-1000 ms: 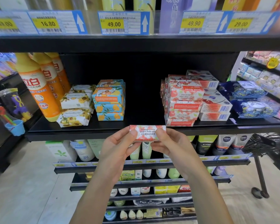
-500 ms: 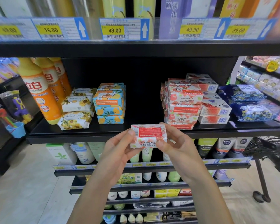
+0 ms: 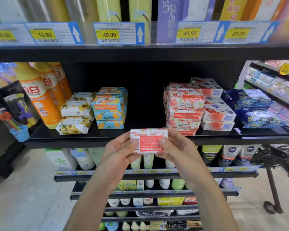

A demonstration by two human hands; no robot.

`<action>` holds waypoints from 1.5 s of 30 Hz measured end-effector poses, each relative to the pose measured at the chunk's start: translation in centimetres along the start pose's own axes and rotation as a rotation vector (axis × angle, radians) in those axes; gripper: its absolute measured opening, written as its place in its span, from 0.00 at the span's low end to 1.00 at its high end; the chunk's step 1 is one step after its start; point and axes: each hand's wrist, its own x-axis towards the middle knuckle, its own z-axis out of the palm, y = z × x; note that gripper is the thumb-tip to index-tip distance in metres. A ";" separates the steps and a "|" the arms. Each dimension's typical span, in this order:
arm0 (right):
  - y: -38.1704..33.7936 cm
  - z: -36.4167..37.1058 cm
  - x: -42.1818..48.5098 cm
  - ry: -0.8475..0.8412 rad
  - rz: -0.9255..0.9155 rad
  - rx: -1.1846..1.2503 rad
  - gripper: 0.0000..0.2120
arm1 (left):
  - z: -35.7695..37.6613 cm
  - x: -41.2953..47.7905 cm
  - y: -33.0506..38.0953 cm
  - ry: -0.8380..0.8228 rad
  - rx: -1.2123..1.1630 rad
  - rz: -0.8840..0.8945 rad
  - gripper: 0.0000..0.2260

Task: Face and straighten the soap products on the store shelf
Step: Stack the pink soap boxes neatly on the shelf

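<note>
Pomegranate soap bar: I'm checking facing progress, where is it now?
Head view, centre: the pomegranate soap bar is held by the left hand and right hand before the shelf edge, near the red soap stack.

Red-and-white soap bar (image 3: pixel 148 140) (floral-patterned)

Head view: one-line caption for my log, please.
Left hand and right hand hold a soap bar before the shelf, label upside down.
</note>
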 end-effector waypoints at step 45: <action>0.9 2.2 2.3 0.120 0.070 0.053 0.23 | -1.0 0.9 -0.4 0.150 -0.067 0.017 0.26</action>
